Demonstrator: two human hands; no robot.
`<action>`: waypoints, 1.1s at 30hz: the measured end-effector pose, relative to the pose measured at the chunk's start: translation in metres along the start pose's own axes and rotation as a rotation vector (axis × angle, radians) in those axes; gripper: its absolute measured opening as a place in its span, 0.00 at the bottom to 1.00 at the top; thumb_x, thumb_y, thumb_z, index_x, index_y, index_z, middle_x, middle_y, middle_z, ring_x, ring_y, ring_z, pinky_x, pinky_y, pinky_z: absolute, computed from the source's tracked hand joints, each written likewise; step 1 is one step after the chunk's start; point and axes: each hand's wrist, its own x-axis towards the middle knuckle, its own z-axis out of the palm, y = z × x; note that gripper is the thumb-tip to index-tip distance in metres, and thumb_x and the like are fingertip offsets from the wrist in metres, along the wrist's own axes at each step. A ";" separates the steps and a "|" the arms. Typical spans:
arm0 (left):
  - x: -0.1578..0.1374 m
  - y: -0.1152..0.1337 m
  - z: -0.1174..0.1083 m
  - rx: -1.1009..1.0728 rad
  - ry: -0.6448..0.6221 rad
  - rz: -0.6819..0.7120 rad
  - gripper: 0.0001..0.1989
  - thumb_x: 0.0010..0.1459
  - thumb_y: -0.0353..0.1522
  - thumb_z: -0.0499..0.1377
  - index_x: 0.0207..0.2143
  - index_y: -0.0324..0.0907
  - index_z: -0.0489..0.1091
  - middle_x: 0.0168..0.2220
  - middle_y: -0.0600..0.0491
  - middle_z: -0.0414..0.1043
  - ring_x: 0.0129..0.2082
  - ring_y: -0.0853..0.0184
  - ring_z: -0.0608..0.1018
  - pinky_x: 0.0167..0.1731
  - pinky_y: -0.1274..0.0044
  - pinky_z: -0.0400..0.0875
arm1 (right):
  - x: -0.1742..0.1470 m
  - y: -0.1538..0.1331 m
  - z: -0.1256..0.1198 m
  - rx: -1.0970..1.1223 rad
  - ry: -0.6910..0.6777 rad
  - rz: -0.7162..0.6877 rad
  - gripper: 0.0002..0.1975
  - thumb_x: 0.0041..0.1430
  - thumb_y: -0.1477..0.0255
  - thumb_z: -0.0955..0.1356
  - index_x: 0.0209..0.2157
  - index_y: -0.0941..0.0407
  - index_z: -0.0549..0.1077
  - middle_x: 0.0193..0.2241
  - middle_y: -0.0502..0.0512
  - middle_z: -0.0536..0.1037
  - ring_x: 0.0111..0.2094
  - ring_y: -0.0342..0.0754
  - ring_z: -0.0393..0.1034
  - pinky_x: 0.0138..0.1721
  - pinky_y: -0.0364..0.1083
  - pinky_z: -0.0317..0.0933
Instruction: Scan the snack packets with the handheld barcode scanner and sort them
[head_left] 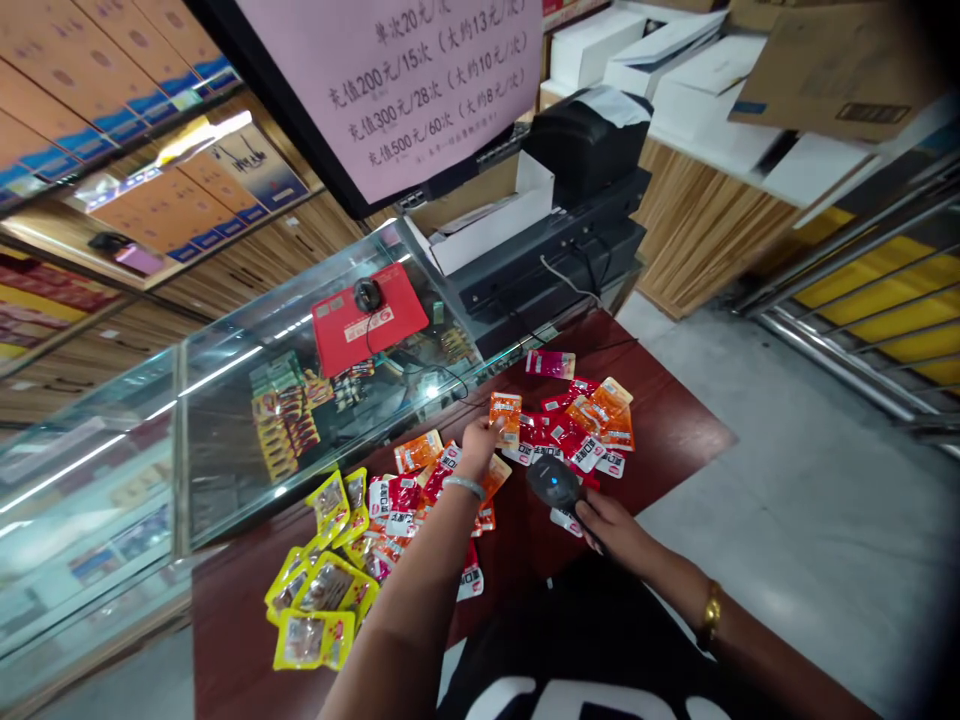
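Left grip (478, 448) pinches an orange packet (509, 411) at the bench's (675, 430) far side, between left pile (403, 496) and right pile (564, 430); right grip (609, 525) wraps a black scanner (553, 482), nearer and rightward. Risk: overlapping packets could catch, mixing the piles. Glossy film might glare or crease, spoiling a read. Right grip could brush the loose packet (564, 522) beside it.

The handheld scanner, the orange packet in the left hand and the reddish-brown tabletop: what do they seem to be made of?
Handheld scanner: probably hard plastic; dark, smooth, rounded shell.
Orange packet: likely plastic film, being thin, flat and brightly printed; foil possible.
Reddish-brown tabletop: laminate or varnished wood perhaps, faintly shiny, no clear grain.
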 end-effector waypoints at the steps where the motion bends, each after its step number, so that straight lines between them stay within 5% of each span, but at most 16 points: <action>1: -0.007 -0.005 -0.004 -0.041 0.012 0.006 0.16 0.58 0.43 0.59 0.35 0.38 0.76 0.32 0.47 0.79 0.30 0.65 0.79 0.31 0.77 0.70 | 0.001 -0.003 0.003 0.010 -0.020 0.001 0.29 0.61 0.42 0.60 0.40 0.55 0.69 0.17 0.45 0.66 0.16 0.43 0.60 0.19 0.43 0.54; 6: -0.035 -0.017 -0.020 -0.142 0.098 0.014 0.20 0.54 0.47 0.61 0.33 0.37 0.76 0.28 0.50 0.77 0.28 0.66 0.76 0.29 0.78 0.69 | 0.008 -0.015 0.023 0.075 -0.099 -0.006 0.25 0.62 0.44 0.61 0.39 0.53 0.67 0.21 0.45 0.66 0.17 0.42 0.59 0.19 0.42 0.53; 11: -0.061 -0.025 -0.050 0.097 0.213 0.003 0.17 0.56 0.44 0.60 0.30 0.38 0.75 0.27 0.50 0.76 0.32 0.64 0.76 0.32 0.76 0.69 | 0.009 -0.021 0.034 0.045 -0.127 -0.021 0.24 0.63 0.44 0.61 0.35 0.53 0.66 0.22 0.46 0.66 0.18 0.42 0.58 0.19 0.42 0.53; 14: -0.080 -0.032 -0.074 0.431 0.434 0.011 0.14 0.57 0.39 0.60 0.40 0.40 0.75 0.41 0.45 0.77 0.44 0.57 0.76 0.43 0.69 0.69 | 0.005 -0.018 0.034 -0.041 -0.124 -0.042 0.24 0.63 0.45 0.61 0.34 0.53 0.66 0.22 0.47 0.67 0.19 0.43 0.61 0.21 0.43 0.56; 17: -0.088 -0.035 -0.081 0.691 0.622 0.094 0.23 0.57 0.37 0.60 0.54 0.43 0.68 0.55 0.42 0.69 0.56 0.52 0.69 0.54 0.63 0.63 | -0.001 -0.008 0.030 -0.081 -0.105 -0.040 0.25 0.63 0.45 0.61 0.34 0.53 0.67 0.22 0.47 0.68 0.20 0.44 0.62 0.23 0.44 0.58; 22: -0.066 -0.021 -0.027 0.788 0.313 0.247 0.21 0.58 0.40 0.61 0.51 0.42 0.69 0.50 0.44 0.72 0.53 0.56 0.71 0.56 0.66 0.62 | -0.009 0.007 0.022 -0.058 -0.071 0.007 0.27 0.62 0.43 0.59 0.34 0.54 0.65 0.20 0.45 0.66 0.18 0.43 0.60 0.20 0.42 0.54; 27: -0.041 0.004 0.034 0.884 0.205 0.160 0.29 0.52 0.46 0.66 0.50 0.38 0.68 0.52 0.39 0.69 0.53 0.50 0.70 0.50 0.64 0.65 | -0.017 0.011 0.013 -0.049 -0.009 0.028 0.27 0.62 0.42 0.59 0.33 0.53 0.65 0.19 0.45 0.67 0.16 0.42 0.60 0.19 0.42 0.53; 33: -0.034 0.012 0.032 0.840 0.075 0.098 0.23 0.54 0.42 0.66 0.47 0.39 0.67 0.44 0.41 0.75 0.48 0.55 0.76 0.46 0.69 0.65 | -0.019 0.017 0.006 -0.015 0.062 0.017 0.26 0.62 0.43 0.60 0.33 0.54 0.66 0.18 0.46 0.67 0.16 0.42 0.60 0.19 0.42 0.53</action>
